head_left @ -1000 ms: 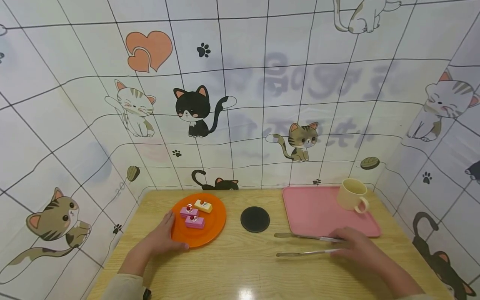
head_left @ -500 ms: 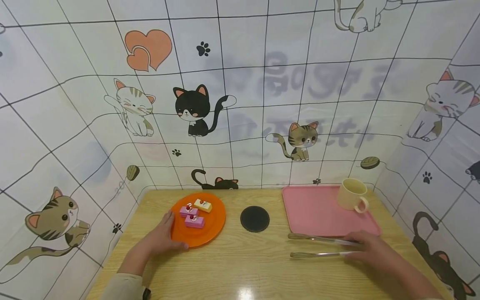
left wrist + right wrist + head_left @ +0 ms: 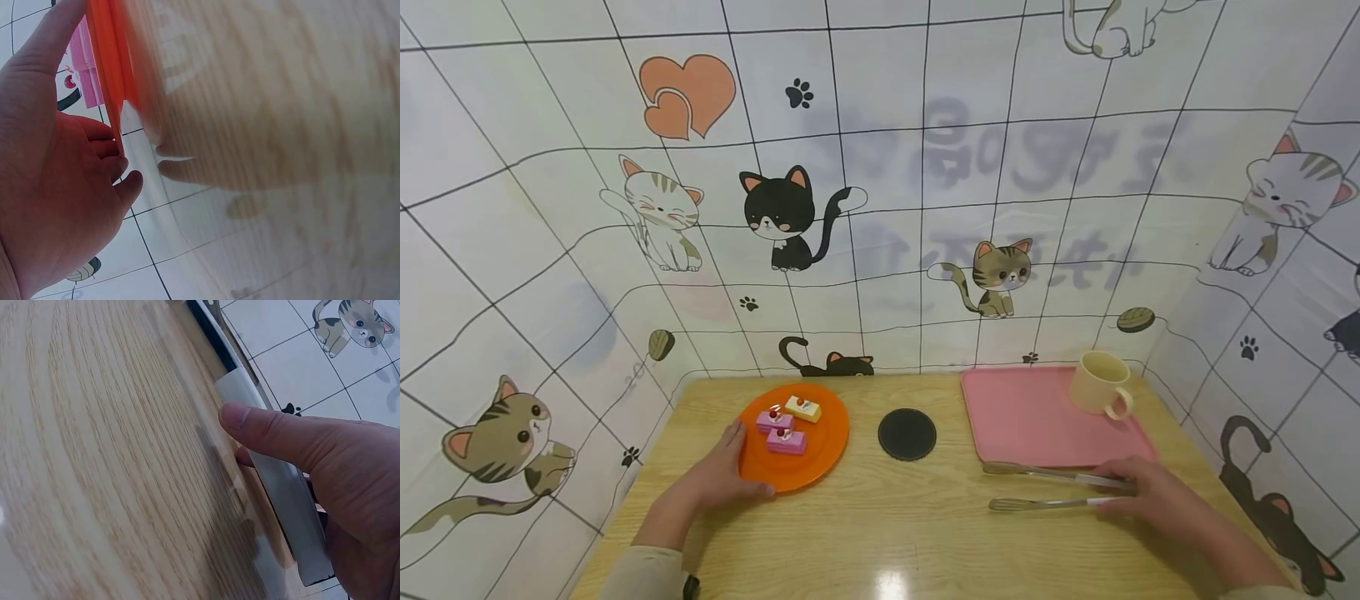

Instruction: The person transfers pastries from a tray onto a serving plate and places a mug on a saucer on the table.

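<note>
My left hand (image 3: 722, 477) grips the left edge of an orange plate (image 3: 833, 433), thumb in front and fingers round the far side of the rim. Two pink toy cake slices (image 3: 787, 441) and a yellow one (image 3: 803, 408) sit on the plate, each topped with a red cherry shape. My right hand (image 3: 1157, 497) holds a pair of metal tongs (image 3: 1037, 473) by the light handle end, near the pink tray's front edge. The tongs' arms are spread apart, pointing left, with nothing between them. In the right wrist view the thumb lies along a pale handle (image 3: 284, 500).
At the back right lies a pink tray (image 3: 1022, 417) with a cream mug (image 3: 1097, 385) on its far right part. Between plate and tray is a round black coaster (image 3: 907, 433). Cat-printed sheets (image 3: 880, 208) enclose the wooden table (image 3: 850, 542) at the back and sides.
My right hand has moved to the right with the tongs, mostly in the first half second. The left hand stays at the plate, and the cakes have not moved.
</note>
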`<state>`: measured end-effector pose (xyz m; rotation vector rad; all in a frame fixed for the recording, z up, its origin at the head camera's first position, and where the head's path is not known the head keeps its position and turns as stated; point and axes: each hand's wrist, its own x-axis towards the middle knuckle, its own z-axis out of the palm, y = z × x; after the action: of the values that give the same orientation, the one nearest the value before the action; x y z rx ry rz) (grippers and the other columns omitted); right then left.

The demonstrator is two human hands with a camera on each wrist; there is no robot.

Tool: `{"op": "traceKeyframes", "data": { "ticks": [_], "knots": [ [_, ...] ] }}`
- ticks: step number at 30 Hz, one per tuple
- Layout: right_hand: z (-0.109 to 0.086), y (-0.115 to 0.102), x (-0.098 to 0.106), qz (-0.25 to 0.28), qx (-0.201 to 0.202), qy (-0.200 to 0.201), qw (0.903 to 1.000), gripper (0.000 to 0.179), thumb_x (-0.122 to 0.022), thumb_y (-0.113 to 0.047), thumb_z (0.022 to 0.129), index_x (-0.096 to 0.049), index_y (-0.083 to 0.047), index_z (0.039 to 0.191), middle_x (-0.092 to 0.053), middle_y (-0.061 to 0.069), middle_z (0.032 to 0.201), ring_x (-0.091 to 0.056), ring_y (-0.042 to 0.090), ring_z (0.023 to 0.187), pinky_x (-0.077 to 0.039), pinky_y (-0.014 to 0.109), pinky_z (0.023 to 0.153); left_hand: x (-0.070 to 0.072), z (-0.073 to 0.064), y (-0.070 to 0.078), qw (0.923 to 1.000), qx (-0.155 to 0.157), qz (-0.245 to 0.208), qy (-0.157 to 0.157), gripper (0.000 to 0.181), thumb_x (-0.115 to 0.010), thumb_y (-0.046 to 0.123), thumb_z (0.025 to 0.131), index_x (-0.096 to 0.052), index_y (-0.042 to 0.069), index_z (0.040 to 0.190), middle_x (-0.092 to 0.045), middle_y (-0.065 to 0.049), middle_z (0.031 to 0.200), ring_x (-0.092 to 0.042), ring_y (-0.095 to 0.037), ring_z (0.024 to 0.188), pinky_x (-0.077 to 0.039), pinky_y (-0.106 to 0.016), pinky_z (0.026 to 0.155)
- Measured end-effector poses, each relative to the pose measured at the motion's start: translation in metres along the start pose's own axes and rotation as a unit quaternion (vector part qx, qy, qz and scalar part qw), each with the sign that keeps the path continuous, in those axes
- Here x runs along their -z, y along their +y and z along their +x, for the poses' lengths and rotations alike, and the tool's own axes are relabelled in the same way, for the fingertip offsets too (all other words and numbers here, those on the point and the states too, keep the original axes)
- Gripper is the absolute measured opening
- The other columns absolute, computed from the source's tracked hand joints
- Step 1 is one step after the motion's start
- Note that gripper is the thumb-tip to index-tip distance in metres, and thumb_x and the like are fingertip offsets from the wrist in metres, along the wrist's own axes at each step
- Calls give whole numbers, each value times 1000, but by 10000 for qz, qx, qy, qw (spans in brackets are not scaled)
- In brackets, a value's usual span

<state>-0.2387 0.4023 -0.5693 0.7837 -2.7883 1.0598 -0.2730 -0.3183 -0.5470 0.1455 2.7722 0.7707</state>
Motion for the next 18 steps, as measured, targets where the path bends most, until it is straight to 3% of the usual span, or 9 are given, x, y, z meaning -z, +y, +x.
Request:
{"op": "traceKeyframes", "data": {
  "ticks": [5,18],
  "knots": [
    [0,2,0,120,147,70,9998,32,-98,-15,83,-79,-14,109,-79,-6,102,-67,3,94,-46,9,86,1,0,-1,10000,19,-15,-3,147,-96,63,75,-12,-5,174,-3,-29,182,-12,-54,166,-24,-71,129],
    [-4,7,-7,-428,355,568,9968,36,-102,-12,75,-81,-14,104,-70,-9,101,-60,2,94,-39,6,87,-2,2,-4,10000,-26,34,35,148,-96,65,74,-12,-6,174,-5,-30,182,-13,-55,165,-25,-71,128]
  ]
}}
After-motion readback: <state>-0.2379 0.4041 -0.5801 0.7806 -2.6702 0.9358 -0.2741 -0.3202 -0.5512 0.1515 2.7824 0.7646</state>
